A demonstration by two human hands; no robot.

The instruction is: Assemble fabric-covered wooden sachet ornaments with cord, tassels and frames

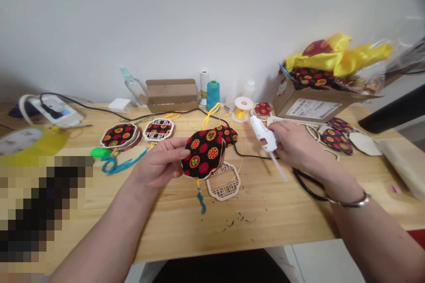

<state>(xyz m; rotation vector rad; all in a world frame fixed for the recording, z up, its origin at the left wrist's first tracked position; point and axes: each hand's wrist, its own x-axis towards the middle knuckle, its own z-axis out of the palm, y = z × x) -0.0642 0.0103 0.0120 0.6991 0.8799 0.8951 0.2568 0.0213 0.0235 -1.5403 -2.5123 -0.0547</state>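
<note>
plain pale grey wall, light wooden worktop with visible grain, white tiled floor below, soft indoor light

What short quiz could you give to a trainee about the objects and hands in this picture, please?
1. What does the left hand hold?
A) a spool of yellow thread
B) a black fabric panel with red dots and flowers
C) a clear spray bottle

2. True or false: the right hand holds a white plastic glue gun.

3. Fill in the colour: beside the tall white spool stands a cone of ____ thread.

Key: 1. B; 2. true; 3. turquoise
</note>
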